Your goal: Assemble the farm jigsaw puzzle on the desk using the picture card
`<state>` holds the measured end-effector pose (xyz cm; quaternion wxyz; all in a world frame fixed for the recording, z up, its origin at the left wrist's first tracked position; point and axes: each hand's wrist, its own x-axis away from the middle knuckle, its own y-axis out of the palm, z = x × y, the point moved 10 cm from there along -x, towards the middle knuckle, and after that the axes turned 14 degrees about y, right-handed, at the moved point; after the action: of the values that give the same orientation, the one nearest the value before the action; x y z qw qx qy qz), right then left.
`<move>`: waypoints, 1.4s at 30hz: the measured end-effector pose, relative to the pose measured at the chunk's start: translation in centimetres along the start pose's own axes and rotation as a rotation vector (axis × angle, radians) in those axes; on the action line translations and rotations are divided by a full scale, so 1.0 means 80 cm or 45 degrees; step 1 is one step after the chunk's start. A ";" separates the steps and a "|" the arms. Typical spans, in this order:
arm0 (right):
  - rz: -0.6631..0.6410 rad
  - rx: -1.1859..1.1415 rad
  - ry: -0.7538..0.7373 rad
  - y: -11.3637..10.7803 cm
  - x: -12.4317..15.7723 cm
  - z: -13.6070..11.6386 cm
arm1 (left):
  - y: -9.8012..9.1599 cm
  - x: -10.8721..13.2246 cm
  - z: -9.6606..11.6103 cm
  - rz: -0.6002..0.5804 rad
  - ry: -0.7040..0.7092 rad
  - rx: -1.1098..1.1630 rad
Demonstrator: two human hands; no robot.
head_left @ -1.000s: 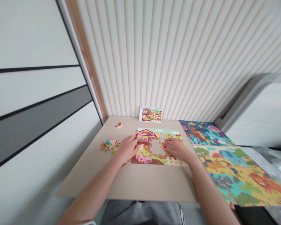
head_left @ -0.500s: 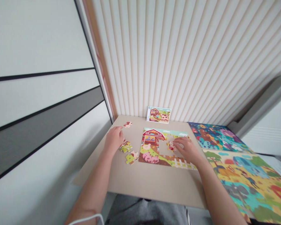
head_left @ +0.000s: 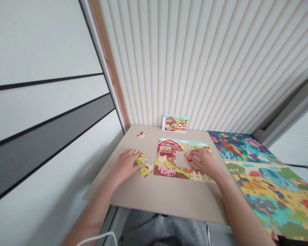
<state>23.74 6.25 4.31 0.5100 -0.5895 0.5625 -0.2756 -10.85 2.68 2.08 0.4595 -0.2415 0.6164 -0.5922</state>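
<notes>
A partly built farm puzzle with a red barn lies on the beige board; a bare gap shows in its middle. My right hand rests on the puzzle's right half, fingers pinched on a small piece at the gap's edge. My left hand lies flat on the board, fingers touching a heap of loose pieces left of the puzzle. One lone piece sits farther back at the left.
A small reference picture card leans against the ribbed wall. Two finished colourful puzzles lie to the right, overlapping the board's edge. A panelled wall stands at the left. My lap shows below the board's front edge.
My left hand left the puzzle's left side, reached back toward the lone piece, then came down onto the heap of loose pieces. My right hand stayed at the gap.
</notes>
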 end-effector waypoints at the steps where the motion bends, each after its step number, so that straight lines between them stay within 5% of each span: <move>1: 0.001 0.000 -0.002 0.001 0.001 -0.001 | 0.005 -0.003 0.003 -0.016 0.008 -0.006; 13: -0.047 0.008 -0.019 0.009 0.002 -0.006 | 0.021 -0.021 0.031 -0.023 0.154 0.028; 23: -0.004 -0.053 -0.080 0.005 0.006 -0.014 | 0.029 -0.040 -0.017 0.064 -0.102 0.434; 28: -0.031 -0.170 -0.083 0.004 0.005 -0.018 | 0.014 -0.043 -0.028 0.189 -0.277 0.935; 35: -0.173 -0.508 -0.050 0.008 0.013 -0.055 | 0.005 -0.103 0.043 0.369 -0.257 1.550; 42: -0.150 -0.835 0.209 0.018 0.000 -0.031 | 0.074 -0.169 0.144 0.444 -0.189 1.965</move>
<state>20.97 5.78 3.84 0.2297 -0.7295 0.6252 -0.1557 6.70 9.27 1.65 0.6230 0.2063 0.0287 -0.7540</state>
